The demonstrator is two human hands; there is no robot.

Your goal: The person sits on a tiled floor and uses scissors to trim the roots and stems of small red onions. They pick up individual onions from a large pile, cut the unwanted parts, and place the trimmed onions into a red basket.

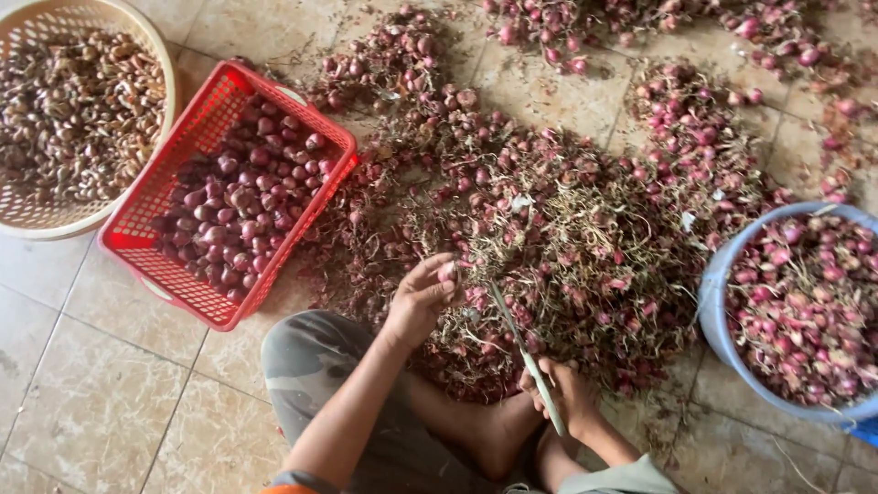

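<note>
My left hand (419, 298) pinches a small red shallot (447, 272) between thumb and fingers, at the near edge of a big heap of shallots with dry roots and stalks (567, 229). My right hand (569, 395) grips the handle of a knife (521, 348), its long blade slanting up and left toward the shallot in the left hand. The blade tip lies just right of that shallot. My knee in grey trousers (315, 366) and a bare foot (494, 434) sit below the hands.
A red plastic basket (146, 229) of trimmed shallots stands to the left. A cream round basket (37, 215) of brownish trimmings is at far left. A blue bucket (718, 311) of untrimmed shallots stands right. Beige floor tiles (101, 393) lie at the lower left.
</note>
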